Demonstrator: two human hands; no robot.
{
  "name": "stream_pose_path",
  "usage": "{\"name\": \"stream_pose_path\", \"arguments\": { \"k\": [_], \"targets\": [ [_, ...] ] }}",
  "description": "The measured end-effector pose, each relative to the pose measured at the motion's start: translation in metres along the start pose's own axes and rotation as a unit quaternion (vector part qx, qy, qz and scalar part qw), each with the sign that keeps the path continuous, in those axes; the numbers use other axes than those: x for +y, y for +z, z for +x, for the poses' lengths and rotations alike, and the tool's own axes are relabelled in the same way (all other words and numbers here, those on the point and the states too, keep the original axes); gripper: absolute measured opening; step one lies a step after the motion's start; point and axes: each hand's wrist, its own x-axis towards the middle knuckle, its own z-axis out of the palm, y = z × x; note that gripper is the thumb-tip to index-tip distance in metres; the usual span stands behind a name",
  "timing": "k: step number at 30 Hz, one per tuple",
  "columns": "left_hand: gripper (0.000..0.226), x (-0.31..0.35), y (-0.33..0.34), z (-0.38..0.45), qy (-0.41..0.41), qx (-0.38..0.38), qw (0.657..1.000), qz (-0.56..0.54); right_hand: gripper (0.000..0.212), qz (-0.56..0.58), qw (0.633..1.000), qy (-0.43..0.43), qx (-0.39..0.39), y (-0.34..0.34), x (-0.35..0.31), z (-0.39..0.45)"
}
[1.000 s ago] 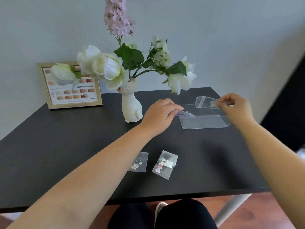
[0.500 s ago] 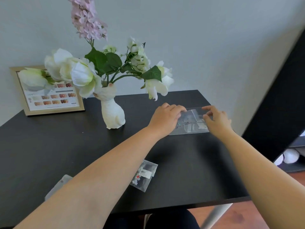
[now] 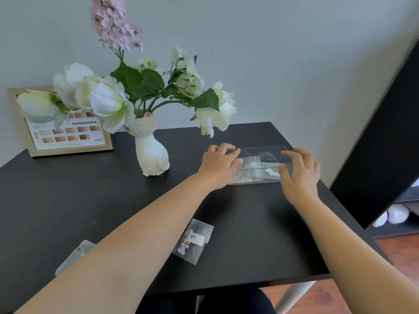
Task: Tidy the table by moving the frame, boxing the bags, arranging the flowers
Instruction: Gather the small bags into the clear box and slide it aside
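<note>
Two hands working at clear box, far right of black table. Left hand resting on box's left end, fingers curled over top edge, thumb at near wall; prob. steadying it so it isn't sliding while contents go in. Right hand at right end, fingers spread and bent, thumb apart from them, tips touching or just over the rim; can't tell if pinching anything or just pressing a bag down. Neither hand clamped fully: left closed loosely on box edge, right partly open. Box lying flat, long axis running left-right across the table, roughly parallel w/ far edge, open side up; small bags inside w/ pale and yellowish bits showing thru the wall. Boxing step looking part done: two bags not yet in. Labelled bag lying flat near front edge, long axis tilted, top corner pointing up-right toward box; well apart from both hands. Second bag at lower left, mostly hidden behind left forearm. Frame leaning upright against wall at back left, facing the room, partly covered by blooms. Flowers standing in white vase, stems fanning left and right, lilac spike pointing up; vase between frame and box, near left hand but not touching.
</note>
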Motion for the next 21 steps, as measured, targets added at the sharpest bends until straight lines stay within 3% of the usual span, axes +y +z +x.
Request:
{"name": "stream_pose_path", "arguments": {
  "k": [4, 8, 13, 18, 21],
  "targets": [
    [0.053, -0.016, -0.021, -0.031, 0.028, -0.026, 0.998, -0.057, 0.025, 0.072, 0.989, -0.13, 0.025, 0.0, -0.023, -0.027],
    [0.059, -0.048, -0.044, -0.078, 0.015, -0.07, 0.993, -0.094, 0.024, 0.115, 0.968, -0.17, -0.146, 0.002, -0.052, -0.053],
    [0.038, -0.091, -0.071, -0.133, -0.051, -0.169, 0.975, -0.136, 0.017, 0.089, 0.909, -0.171, -0.369, 0.021, -0.084, -0.076],
    [0.059, -0.113, -0.089, -0.174, -0.08, -0.244, 0.963, -0.087, 0.056, 0.035, 0.843, -0.208, -0.494, 0.03, -0.111, -0.083],
    [0.066, -0.12, -0.096, -0.186, -0.093, -0.253, 0.961, -0.061, 0.061, -0.006, 0.822, -0.214, -0.528, 0.031, -0.122, -0.085]
  ]
}}
